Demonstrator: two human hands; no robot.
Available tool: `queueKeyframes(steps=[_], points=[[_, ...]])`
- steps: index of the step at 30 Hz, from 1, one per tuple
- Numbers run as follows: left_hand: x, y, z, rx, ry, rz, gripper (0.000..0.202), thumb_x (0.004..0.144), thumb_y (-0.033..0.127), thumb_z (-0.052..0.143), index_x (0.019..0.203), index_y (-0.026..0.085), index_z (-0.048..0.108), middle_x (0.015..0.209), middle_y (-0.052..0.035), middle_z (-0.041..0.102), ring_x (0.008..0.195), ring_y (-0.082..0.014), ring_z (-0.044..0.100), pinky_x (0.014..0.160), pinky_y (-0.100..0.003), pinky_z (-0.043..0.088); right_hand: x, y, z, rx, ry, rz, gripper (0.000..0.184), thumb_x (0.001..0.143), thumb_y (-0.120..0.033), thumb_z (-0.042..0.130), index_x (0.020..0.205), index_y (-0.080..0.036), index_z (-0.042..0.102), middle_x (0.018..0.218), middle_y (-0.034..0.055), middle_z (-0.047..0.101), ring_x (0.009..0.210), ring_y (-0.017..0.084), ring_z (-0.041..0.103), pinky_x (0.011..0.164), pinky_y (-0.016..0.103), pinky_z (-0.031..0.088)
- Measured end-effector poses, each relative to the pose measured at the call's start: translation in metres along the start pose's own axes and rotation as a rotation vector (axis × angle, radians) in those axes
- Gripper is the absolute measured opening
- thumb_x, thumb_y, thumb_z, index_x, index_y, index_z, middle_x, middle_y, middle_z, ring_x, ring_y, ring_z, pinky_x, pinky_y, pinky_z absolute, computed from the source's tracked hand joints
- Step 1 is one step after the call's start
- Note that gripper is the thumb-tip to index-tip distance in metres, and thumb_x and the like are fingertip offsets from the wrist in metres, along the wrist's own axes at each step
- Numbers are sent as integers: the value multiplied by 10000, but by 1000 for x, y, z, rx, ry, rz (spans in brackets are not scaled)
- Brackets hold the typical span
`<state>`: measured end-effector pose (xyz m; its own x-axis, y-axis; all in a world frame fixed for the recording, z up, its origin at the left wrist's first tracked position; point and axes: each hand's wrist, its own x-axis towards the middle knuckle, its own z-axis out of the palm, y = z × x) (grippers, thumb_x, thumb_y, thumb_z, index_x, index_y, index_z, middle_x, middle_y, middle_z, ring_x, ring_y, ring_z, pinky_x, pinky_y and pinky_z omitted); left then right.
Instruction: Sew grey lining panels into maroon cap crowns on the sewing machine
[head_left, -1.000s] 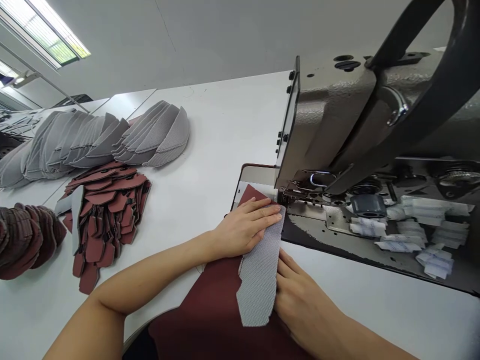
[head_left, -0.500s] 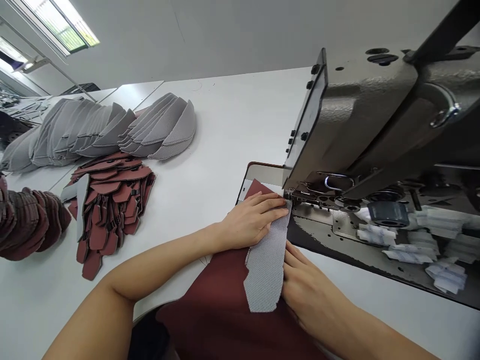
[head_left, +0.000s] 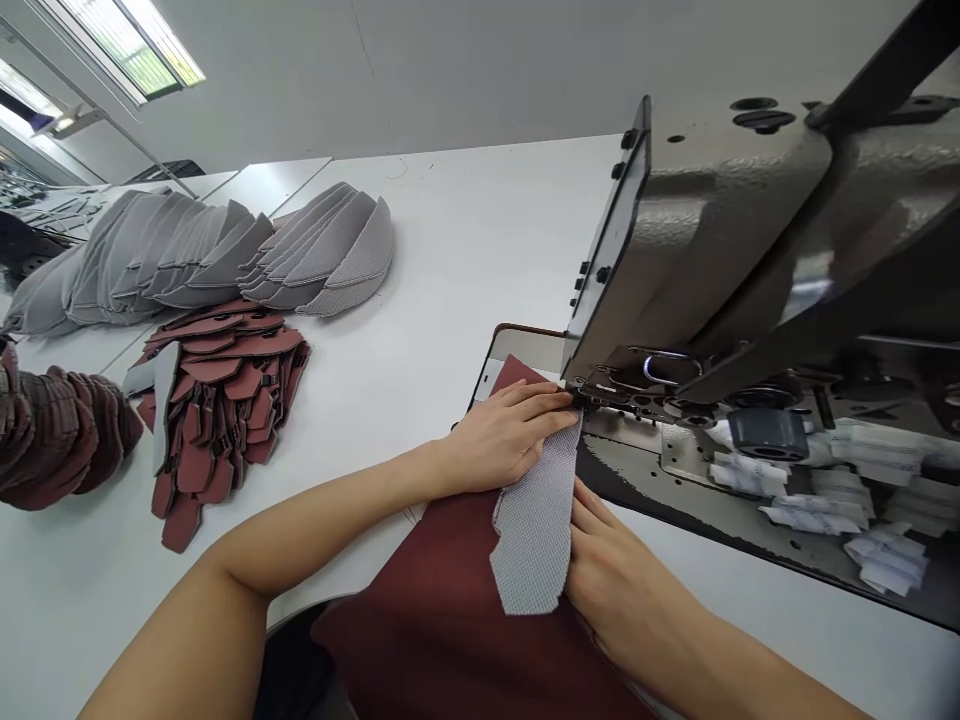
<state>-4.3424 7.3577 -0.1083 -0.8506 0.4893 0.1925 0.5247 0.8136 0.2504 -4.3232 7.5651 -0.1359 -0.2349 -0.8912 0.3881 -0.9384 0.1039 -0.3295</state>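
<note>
My left hand [head_left: 504, 437] lies flat with fingers stretched out, pressing a grey mesh strip [head_left: 534, 545] onto maroon fabric [head_left: 450, 580] close under the sewing machine's [head_left: 577, 390] needle area. The strip's notched lower end points toward me, on top of the maroon piece. Along the right edge of the two layers is my right hand [head_left: 611, 560], fingers close together and closed on the maroon fabric's edge; its thumb is hidden. The maroon fabric hangs down over the table edge toward my lap. The needle itself is too hidden to make out.
Fanned stacks of grey mesh pieces [head_left: 330, 250] lie at the back left. In front of them is a heap of maroon cut pieces [head_left: 225, 400], with rounded maroon pieces [head_left: 67, 430] at far left. Crumpled white labels [head_left: 750, 472] sit under the machine arm.
The grey strip and maroon fabric have slid slightly forward toward the needle area. Both hands keep nearly the same pose, and the view has shifted a little.
</note>
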Motion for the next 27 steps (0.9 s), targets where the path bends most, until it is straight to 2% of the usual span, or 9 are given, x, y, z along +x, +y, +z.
queueKeyframes(steps=[5, 8, 11, 13, 14, 16, 19, 23, 27], points=[[-2, 0, -3, 35, -5, -7, 357, 992, 144, 390, 1293, 151, 582, 1465, -76, 567, 1433, -211, 428, 1231, -429, 336, -2, 0, 2, -14, -34, 3, 207, 792, -130, 616, 921, -196, 763, 946, 68, 710, 1126, 288, 567, 1224, 543, 254], [5, 10, -14, 129, -54, 12, 315, 987, 157, 405, 1209, 162, 628, 1385, -90, 619, 1352, -258, 501, 1140, -448, 413, -1, 1, 2, -19, -57, -7, 213, 780, -115, 615, 905, -200, 766, 944, 71, 721, 1092, 300, 586, 1189, 570, 311], [24, 28, -30, 173, -225, -116, 383, 980, 465, 462, 1046, 134, 645, 1057, -123, 717, 1024, -308, 667, 864, -439, 531, 3, 2, -12, 94, -143, 72, 292, 751, -64, 551, 908, -193, 761, 945, 79, 732, 1053, 300, 622, 1119, 567, 411], [37, 39, -40, 138, -356, -224, 571, 870, 652, 529, 1031, 110, 610, 896, -111, 709, 811, -305, 687, 691, -403, 528, 6, -2, -28, 274, -236, 170, 429, 766, -10, 473, 1024, -217, 746, 1074, 50, 737, 1054, 229, 652, 1059, 422, 498], [42, 43, -45, 123, -407, -254, 566, 830, 630, 576, 1044, 106, 593, 882, -106, 703, 756, -297, 683, 629, -379, 509, 6, -6, -36, 352, -273, 190, 483, 793, 1, 445, 1107, -235, 726, 1165, 30, 721, 1080, 190, 656, 1039, 347, 512], [44, 48, -56, 114, -493, -248, 383, 790, 400, 631, 1046, 120, 578, 938, -105, 693, 720, -273, 674, 551, -334, 455, 3, -19, -42, 390, -308, 97, 443, 904, -83, 459, 1257, -263, 659, 1317, 21, 661, 1174, 170, 631, 1033, 290, 509], [33, 51, -71, 82, -618, -193, 282, 737, 105, 555, 1014, 148, 589, 1018, -96, 667, 691, -219, 649, 506, -309, 401, -11, -41, -27, 109, -201, -229, 359, 986, -365, 540, 1333, -289, 594, 1348, 69, 638, 1214, 266, 617, 965, 384, 550], [12, 54, -80, -32, -632, -168, 401, 822, 29, 470, 1172, 173, 603, 1021, -68, 656, 809, -206, 660, 638, -300, 474, -29, -50, 5, -185, -66, -353, 344, 1014, -419, 483, 1314, -301, 603, 1447, 38, 557, 1273, 305, 557, 971, 467, 499], [5, 55, -75, -72, -574, -178, 469, 873, 48, 467, 1309, 186, 573, 1059, -64, 661, 877, -207, 668, 712, -297, 494, -32, -41, 3, -152, -118, -315, 496, 1008, -545, 440, 1390, -252, 560, 1518, 30, 484, 1394, 286, 408, 1107, 480, 344]])
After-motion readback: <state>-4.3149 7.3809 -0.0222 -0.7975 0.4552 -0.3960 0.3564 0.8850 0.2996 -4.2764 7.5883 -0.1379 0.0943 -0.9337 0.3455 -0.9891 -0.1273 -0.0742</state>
